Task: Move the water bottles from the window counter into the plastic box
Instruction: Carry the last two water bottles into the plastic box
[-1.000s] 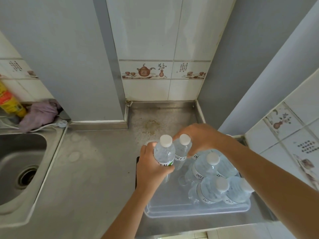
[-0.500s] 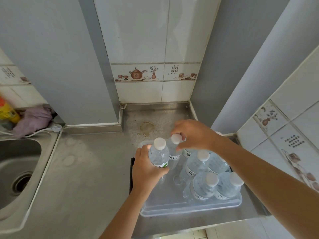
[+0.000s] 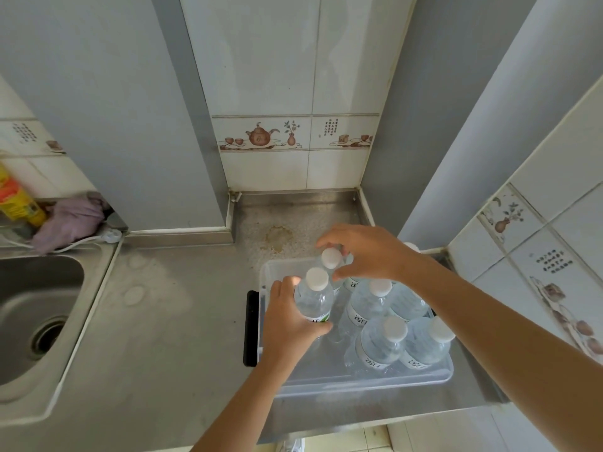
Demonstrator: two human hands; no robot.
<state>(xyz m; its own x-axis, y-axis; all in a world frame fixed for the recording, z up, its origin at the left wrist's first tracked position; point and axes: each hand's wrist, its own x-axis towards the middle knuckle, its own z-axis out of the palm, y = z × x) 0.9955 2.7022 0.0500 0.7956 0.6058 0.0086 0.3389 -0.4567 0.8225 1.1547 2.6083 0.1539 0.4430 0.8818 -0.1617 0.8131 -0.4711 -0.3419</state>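
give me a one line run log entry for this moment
left hand: grips bottle over plastic box | right hand: on second bottle | other bottles upright in box

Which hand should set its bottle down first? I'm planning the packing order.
Probably the left hand: it grips its bottle by the body over bare floor of the plastic box. The right hand pinches the rear bottle near its cap.

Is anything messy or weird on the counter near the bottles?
Yes. A brownish, rust-like stain marks the steel counter just behind the plastic box. Pale round rings, like dried water marks, sit nearer the sink. The bottles all stand upright, and nothing looks spilled.
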